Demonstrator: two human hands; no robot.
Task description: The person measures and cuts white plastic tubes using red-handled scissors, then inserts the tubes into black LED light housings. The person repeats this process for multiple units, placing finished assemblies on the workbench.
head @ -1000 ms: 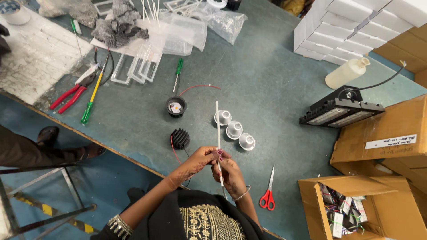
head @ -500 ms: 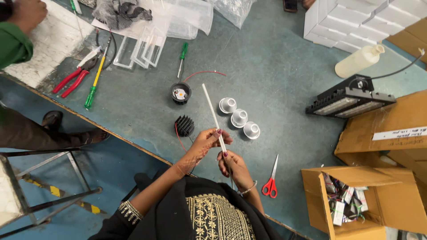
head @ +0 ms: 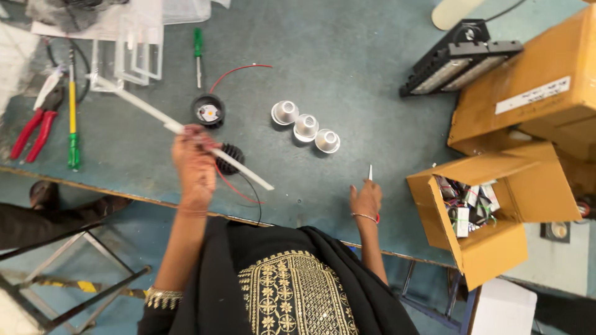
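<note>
Tube (head: 186, 130) runs slantwise through the left hand (head: 194, 162), fingers wrapped round it. Right hand (head: 366, 200) covers scissors (head: 370, 173), probably gripping; only blade tips show.

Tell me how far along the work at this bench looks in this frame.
Early, it seems. Done: nothing clearly finished. In hand: the left hand grips a long white tube; the right hand rests on scissors. Left: three silver reflector cups, a round black lamp housing and a black finned heat sink lie separate on the table.
</note>
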